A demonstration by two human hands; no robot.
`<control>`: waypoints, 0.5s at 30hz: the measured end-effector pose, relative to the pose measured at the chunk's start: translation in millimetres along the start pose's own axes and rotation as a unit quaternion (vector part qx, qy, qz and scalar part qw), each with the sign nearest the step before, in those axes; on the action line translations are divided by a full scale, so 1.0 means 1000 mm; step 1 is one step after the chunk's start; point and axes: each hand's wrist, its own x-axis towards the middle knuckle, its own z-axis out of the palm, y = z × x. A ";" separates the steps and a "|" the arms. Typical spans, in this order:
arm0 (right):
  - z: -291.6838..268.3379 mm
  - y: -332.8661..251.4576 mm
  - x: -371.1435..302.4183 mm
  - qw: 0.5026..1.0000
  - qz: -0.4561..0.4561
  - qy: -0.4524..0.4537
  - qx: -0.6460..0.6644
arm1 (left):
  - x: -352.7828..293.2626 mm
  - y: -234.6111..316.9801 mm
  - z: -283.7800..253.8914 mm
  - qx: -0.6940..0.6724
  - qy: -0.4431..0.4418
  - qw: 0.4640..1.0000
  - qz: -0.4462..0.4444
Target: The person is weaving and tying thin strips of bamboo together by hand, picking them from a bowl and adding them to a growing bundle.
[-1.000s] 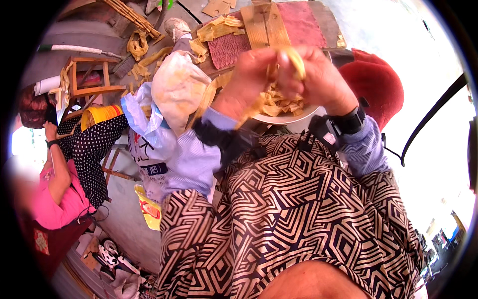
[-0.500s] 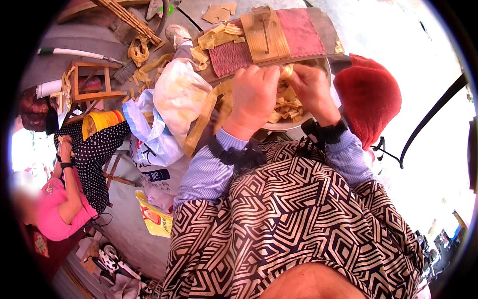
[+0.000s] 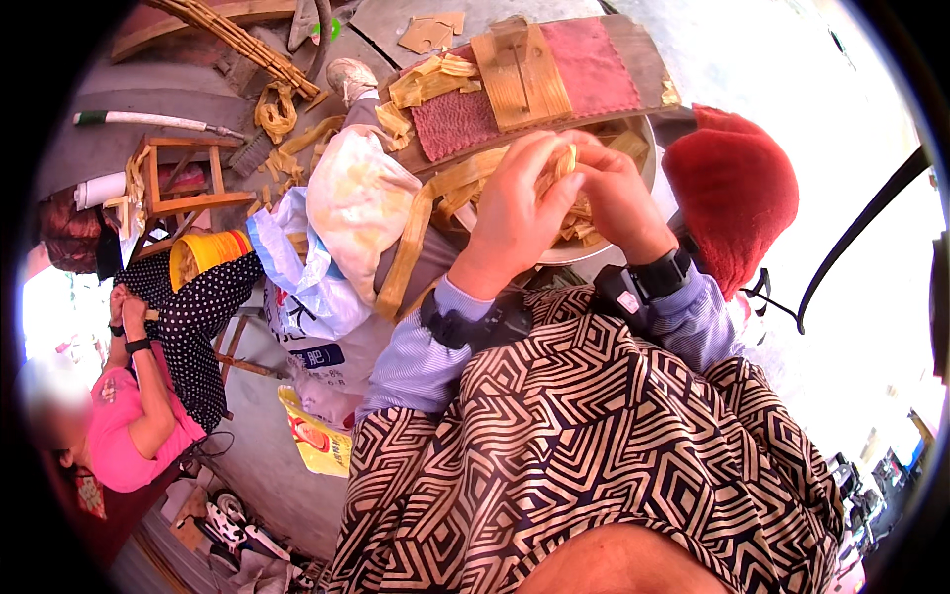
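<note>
Above a pale bowl (image 3: 566,255) both my hands meet with fingertips close together. Between them is the folded end of a flat yellow strip (image 3: 563,164). My left hand (image 3: 510,218) is closed on the strip, thumb pointing up toward the fold. Curled around the same fold, my right hand (image 3: 623,198) partly hides it. A long yellow length (image 3: 406,252), apparently of the same strip, trails left of my left hand and down over a stained white cloth (image 3: 361,183). Folded yellow pieces (image 3: 579,230) fill the bowl beneath my hands.
Beyond the bowl lies a wooden board (image 3: 641,64) with red textured pads, a slotted wooden block (image 3: 520,79) and loose strips. A red cloth-covered shape (image 3: 732,198) stands right. At left, a person in pink (image 3: 139,436) sits near a yellow bucket (image 3: 203,259) and a wooden stool (image 3: 188,205).
My hands have drawn together around the folded strip, the left one turning so its thumb shows. At left, the other person's hands have come together.
</note>
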 end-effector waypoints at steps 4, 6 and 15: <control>0.002 -0.005 0.000 0.880 -0.277 0.101 -0.373 | 0.013 0.008 0.007 0.172 -0.011 0.983 -0.063; 0.001 -0.004 -0.002 0.814 -0.366 0.117 -0.435 | 0.013 0.003 0.013 0.251 0.004 0.968 -0.024; -0.003 0.006 -0.004 0.946 -0.246 0.134 -0.163 | -0.024 0.005 0.006 -0.448 -0.031 0.771 -0.451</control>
